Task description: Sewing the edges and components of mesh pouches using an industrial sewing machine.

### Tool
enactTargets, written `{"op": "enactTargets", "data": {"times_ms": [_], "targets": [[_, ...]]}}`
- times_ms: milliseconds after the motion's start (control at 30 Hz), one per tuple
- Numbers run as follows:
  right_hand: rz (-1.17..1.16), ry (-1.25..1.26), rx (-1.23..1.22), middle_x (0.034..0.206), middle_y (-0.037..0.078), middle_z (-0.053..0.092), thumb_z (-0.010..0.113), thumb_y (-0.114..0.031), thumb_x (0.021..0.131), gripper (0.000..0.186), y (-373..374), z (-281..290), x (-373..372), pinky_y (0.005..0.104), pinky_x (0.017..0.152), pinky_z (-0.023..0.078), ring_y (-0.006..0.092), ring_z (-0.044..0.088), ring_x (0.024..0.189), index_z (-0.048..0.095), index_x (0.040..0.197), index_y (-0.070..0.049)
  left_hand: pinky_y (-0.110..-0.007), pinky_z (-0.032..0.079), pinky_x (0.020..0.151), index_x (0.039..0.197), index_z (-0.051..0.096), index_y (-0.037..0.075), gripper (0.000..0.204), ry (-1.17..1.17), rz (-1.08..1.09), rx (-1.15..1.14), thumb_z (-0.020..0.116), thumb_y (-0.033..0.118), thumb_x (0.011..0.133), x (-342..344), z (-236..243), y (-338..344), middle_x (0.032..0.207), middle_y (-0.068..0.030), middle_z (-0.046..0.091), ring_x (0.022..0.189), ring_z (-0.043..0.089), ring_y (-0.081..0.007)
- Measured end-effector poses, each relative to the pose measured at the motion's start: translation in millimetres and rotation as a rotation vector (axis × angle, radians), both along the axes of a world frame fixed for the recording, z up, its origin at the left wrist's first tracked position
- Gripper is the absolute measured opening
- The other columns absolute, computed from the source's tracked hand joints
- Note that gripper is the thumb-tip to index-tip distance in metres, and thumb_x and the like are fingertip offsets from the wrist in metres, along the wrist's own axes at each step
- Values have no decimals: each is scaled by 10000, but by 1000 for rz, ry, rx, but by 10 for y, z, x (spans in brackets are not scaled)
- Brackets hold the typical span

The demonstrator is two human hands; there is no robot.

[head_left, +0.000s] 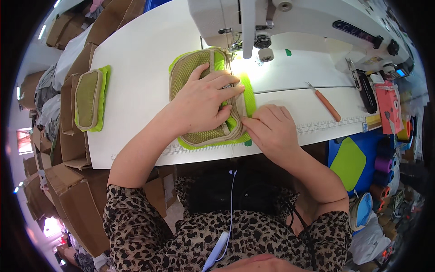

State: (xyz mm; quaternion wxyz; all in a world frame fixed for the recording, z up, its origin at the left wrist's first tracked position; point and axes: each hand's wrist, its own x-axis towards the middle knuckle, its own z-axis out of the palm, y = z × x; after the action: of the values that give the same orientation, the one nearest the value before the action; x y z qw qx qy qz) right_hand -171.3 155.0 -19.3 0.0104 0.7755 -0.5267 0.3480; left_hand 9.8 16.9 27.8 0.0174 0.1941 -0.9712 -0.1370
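Note:
A green mesh pouch (186, 77) with beige binding and a bright lime edge lies on the white sewing table, its far edge under the lit needle area of the sewing machine (253, 20). My left hand (204, 99) rests on top of it, fingers spread across the mesh and the beige strip. At the pouch's right edge, my right hand (274, 131) pinches the beige binding between thumb and fingers. The fingertips partly cover the fabric held there. Part of the pouch is hidden beneath my left hand.
A smaller mesh piece (90, 99) lies at the table's left. To the right are an orange-handled pointed tool (327, 103) and a ruler strip (312, 128) along the near edge. Cardboard boxes (74, 195) crowd the left; a blue tray (337, 149) with thread spools sits right.

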Motion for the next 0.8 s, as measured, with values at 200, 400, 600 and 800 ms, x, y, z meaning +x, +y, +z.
{"op": "enactTargets", "data": {"times_ms": [200, 400, 600, 800], "targets": [[-9, 99, 110, 836, 12, 515, 666, -145, 774, 210, 67, 49, -60, 363, 804, 425, 198, 548, 859, 700, 970, -77, -559, 252, 1189, 1283, 626, 129, 461, 81, 38, -45, 628, 167, 823, 12, -110, 45, 1313, -67, 583, 1310, 515, -237], [39, 162, 133, 812, 24, 492, 641, -122, 766, 300, 152, 38, -33, 363, 785, 417, 207, 518, 826, 709, 1047, -42, -574, 231, 1197, 1236, 604, 137, 435, 84, 56, 42, 633, 154, 803, 43, -74, 0, 1380, -62, 550, 1363, 474, -263], [53, 157, 141, 793, 18, 475, 636, -120, 763, 326, 207, 38, 46, 365, 772, 418, 208, 493, 793, 706, 1070, -33, -573, 228, 1198, 1217, 604, 135, 422, 68, 38, 41, 620, 139, 796, 63, -101, -8, 1375, -62, 548, 1359, 471, -264], [36, 183, 139, 768, 22, 436, 688, -46, 693, 425, 230, 38, 34, 385, 759, 403, 226, 485, 782, 711, 1116, -70, -559, 237, 1199, 1198, 620, 124, 401, 116, 26, 16, 618, 148, 798, 73, -153, -13, 1350, -63, 557, 1332, 493, -251]]}}
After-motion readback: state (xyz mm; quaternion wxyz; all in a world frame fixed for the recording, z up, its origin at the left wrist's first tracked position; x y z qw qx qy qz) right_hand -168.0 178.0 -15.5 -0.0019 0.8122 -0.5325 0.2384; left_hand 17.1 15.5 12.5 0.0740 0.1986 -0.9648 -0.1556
